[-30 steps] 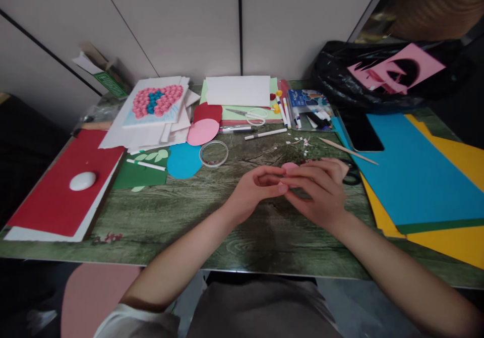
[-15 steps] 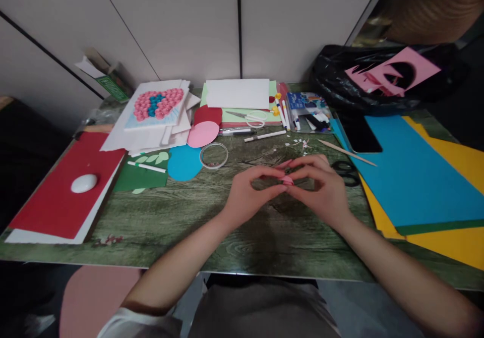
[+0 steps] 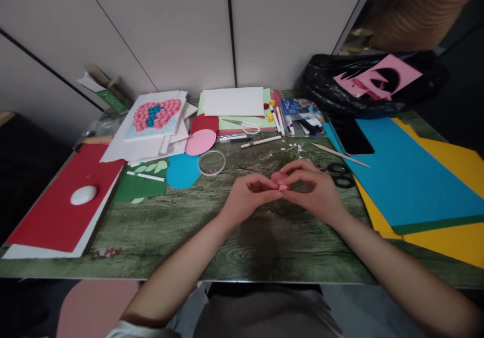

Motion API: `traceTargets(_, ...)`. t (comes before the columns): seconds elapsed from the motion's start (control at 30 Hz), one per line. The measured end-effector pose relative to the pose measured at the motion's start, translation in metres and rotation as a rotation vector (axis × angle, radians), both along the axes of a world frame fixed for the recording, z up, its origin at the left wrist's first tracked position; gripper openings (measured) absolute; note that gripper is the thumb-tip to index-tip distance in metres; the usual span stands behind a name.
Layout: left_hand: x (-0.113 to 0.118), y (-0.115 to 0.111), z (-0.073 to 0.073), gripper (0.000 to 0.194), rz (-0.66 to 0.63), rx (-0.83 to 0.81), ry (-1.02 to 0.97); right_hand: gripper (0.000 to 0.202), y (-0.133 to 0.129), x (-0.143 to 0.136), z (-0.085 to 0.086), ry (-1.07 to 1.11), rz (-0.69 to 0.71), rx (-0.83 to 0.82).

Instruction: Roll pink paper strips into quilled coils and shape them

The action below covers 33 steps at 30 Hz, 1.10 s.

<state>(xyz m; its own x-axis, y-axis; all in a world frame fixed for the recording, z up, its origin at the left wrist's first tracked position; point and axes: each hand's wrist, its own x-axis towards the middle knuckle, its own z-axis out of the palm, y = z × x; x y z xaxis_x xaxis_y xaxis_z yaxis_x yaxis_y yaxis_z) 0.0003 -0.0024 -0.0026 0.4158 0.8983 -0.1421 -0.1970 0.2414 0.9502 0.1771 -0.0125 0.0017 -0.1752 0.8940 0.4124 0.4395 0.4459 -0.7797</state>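
Note:
Between the fingertips of both hands is a small piece of pink paper [image 3: 279,177], partly rolled up. My left hand [image 3: 245,200] pinches it from the left, thumb against fingers. From the right, my right hand [image 3: 320,192] pinches the same paper, its fingers bent over the top. The fingers hide part of the roll. Both hands hover over the green wood-grain table. Close to my right hand lie black scissors [image 3: 342,176] and a pointed wooden stick [image 3: 340,155]. Small paper scraps [image 3: 295,148] lie just beyond the fingers.
At left are red paper [image 3: 62,207] with a white oval object [image 3: 83,195] and a picture of pink and blue paper rosettes [image 3: 157,116]. A tape roll [image 3: 212,163] lies mid-table. Right: blue paper [image 3: 419,176], a phone [image 3: 351,135] and a black bag [image 3: 325,86].
The pink paper has been turned in my fingers: a rounded flap now shows above the rolled part. Both hands stay together on it. The whole view has shifted slightly.

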Motion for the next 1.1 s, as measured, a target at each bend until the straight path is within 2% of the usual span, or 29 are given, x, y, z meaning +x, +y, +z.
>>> traceTargets(0.3,-0.001,0.005,0.001,0.026,-0.144,-0.212,-0.149,0.013,0.007,0.007,-0.004,0.184,0.222,-0.384)
traceTargets(0.4,-0.001,0.004,0.002,0.026,-0.140,-0.181,-0.109,0.011,0.008,0.008,-0.002,0.237,0.253,-0.466)
traceTargets(0.5,-0.001,0.002,0.004,0.023,-0.057,-0.044,0.021,0.012,0.007,0.009,-0.001,0.303,0.226,-0.525)
traceTargets(0.67,0.001,-0.003,0.008,0.015,0.111,0.219,0.223,0.012,0.005,0.004,-0.002,0.419,0.132,-0.529)
traceTargets(0.87,0.004,-0.010,0.002,0.011,0.191,0.307,0.267,0.012,0.002,-0.002,-0.009,0.520,0.088,-0.527)
traceTargets(0.97,0.004,-0.010,0.001,0.010,0.184,0.334,0.281,0.011,0.003,-0.002,-0.009,0.455,0.075,-0.428)
traceTargets(1.1,0.001,-0.008,0.004,0.009,0.121,0.322,0.289,0.011,0.003,0.001,-0.006,0.213,0.017,-0.212)
